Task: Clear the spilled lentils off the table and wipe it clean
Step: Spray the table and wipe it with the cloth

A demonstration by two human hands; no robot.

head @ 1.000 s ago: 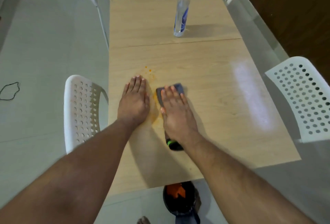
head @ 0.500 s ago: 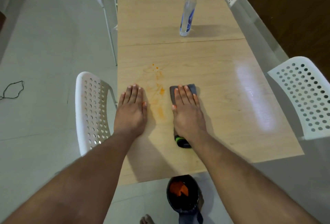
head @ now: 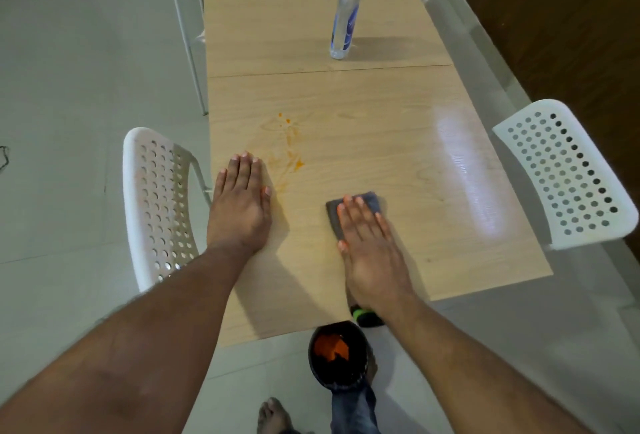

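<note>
On the wooden table [head: 363,128], the right hand [head: 370,253] lies flat with straight fingers pressing a grey cloth [head: 372,199] near the front edge. Well to its left, the left hand [head: 240,206] rests palm down, fingers straight and together. Orange lentil smears [head: 289,148] streak the wood just beyond the left fingertips. Below the table edge sits a dark bowl [head: 337,354] holding orange lentils. A clear bottle [head: 344,14] stands farther back.

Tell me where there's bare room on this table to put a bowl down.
Free: the wide patch between the gray cloth and the right-side chair, and the far half left of the bottle. Crowded: the near strip with the left hand, orange smear and right hand.
</note>
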